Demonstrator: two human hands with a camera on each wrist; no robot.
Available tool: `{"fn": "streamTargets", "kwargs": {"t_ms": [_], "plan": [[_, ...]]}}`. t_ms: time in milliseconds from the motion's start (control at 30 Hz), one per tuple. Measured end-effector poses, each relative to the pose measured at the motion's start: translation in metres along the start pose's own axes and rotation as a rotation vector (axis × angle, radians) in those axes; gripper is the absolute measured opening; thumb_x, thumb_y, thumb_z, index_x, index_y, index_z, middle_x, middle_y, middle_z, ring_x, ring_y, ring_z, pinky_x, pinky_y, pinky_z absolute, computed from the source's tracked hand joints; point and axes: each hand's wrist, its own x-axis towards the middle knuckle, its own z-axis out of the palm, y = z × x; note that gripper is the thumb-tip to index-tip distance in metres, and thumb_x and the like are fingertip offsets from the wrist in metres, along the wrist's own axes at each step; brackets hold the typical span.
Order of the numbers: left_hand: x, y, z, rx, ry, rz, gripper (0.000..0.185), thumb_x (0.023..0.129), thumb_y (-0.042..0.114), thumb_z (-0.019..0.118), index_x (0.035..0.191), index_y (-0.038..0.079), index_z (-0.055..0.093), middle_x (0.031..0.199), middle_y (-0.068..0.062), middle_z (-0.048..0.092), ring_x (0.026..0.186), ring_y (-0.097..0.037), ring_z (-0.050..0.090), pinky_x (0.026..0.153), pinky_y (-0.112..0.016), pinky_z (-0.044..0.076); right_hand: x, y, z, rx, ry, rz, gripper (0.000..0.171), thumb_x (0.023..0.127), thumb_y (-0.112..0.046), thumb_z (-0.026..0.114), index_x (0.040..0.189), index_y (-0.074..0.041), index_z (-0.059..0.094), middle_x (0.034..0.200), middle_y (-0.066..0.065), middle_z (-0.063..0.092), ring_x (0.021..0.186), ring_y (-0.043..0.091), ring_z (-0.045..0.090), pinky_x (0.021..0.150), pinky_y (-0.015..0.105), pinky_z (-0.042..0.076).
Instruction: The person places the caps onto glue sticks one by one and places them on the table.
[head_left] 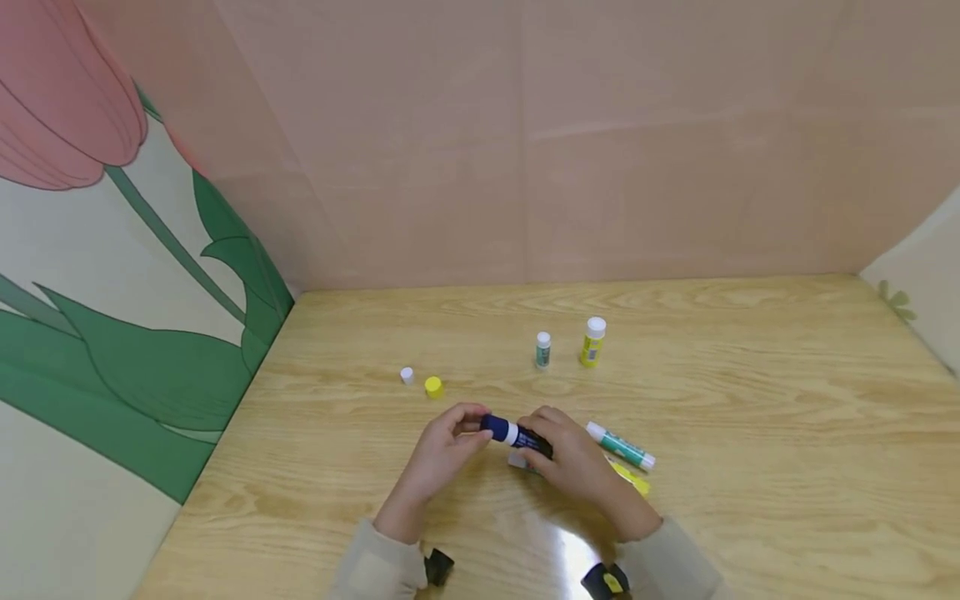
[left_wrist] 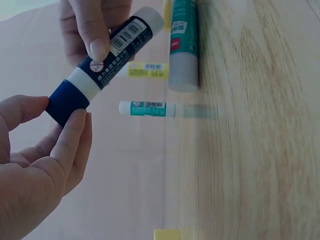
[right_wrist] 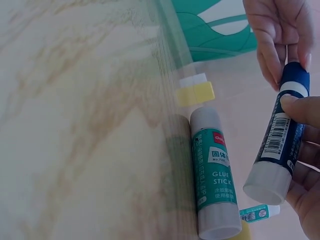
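Observation:
A dark blue glue stick (head_left: 512,433) with a white band is held tilted above the table between both hands. My left hand (head_left: 442,450) pinches its blue cap (left_wrist: 69,102) between thumb and fingers. Around the barcoded body is my right hand (head_left: 573,458), its thumb lying along the label in the right wrist view. The cap is on the stick. Beneath the hands, a green glue stick (right_wrist: 215,175) lies on the table, mostly hidden in the head view. Another green glue stick (head_left: 621,446) and a yellow one (head_left: 628,477), partly covered, lie beside my right hand.
Farther back, a small green glue stick (head_left: 543,352) and a taller yellow glue stick (head_left: 592,343) stand upright. To their left sit a white cap (head_left: 407,376) and a yellow cap (head_left: 433,387). A pink backdrop (head_left: 525,167) rises behind the wooden table (head_left: 787,400).

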Motion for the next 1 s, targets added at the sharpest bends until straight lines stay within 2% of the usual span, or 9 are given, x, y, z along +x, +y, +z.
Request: {"fn": "streamTargets", "kwargs": {"t_ms": [333,567,1000], "plan": [[-0.0008,-0.0007,0.0007,0.010,0.001,-0.019,0.028,0.085,0.011,0.055,0.110,0.001,0.052,0.106,-0.009,0.054,0.095,-0.019,0.052,0.076,-0.023,0.046,0.0013,-0.0014,-0.0016,-0.009,-0.010,-0.010,0.028,0.074,-0.011,0.067,0.100,-0.003,0.060,0.089,-0.002,0.053,0.076,0.008,0.048,0.063,0.021,0.045],[0.0007,0.0003,0.0008,0.010,0.002,-0.006,0.030,0.085,0.010,0.055,0.111,-0.003,0.051,0.106,-0.010,0.054,0.094,-0.019,0.052,0.076,-0.023,0.046,0.0027,-0.0023,-0.0017,-0.036,-0.004,0.006,0.027,0.074,-0.012,0.068,0.098,-0.005,0.061,0.087,-0.003,0.053,0.074,0.007,0.047,0.062,0.021,0.045],[0.0019,-0.0015,0.0035,-0.007,0.002,0.003,0.027,0.084,0.004,0.055,0.109,-0.005,0.051,0.107,-0.015,0.053,0.095,-0.025,0.052,0.076,-0.024,0.047,0.0022,-0.0002,0.0001,-0.082,0.017,-0.020,0.026,0.072,-0.014,0.069,0.096,-0.005,0.062,0.087,-0.003,0.054,0.076,0.008,0.047,0.062,0.023,0.045]]}}
